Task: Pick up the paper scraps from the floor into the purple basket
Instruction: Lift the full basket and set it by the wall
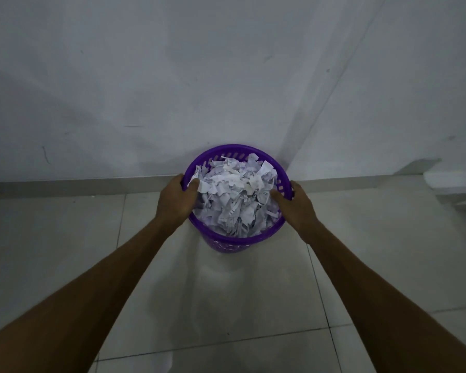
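Note:
The purple basket (234, 150) stands on the tiled floor close to the wall, filled nearly to the rim with white paper scraps (236, 195). My left hand (176, 197) grips the basket's left rim, thumb inside over the paper and fingers curled outside. My right hand (295, 205) grips the right rim the same way, thumb inside. Both arms reach forward from the bottom corners of the head view. I see no loose scraps on the floor tiles around the basket.
A pale wall (172, 90) rises right behind the basket, with a corner line running up to the right. A white object (455, 184) with ribs stands at the right edge. Light floor tiles (226, 305) stretch toward me.

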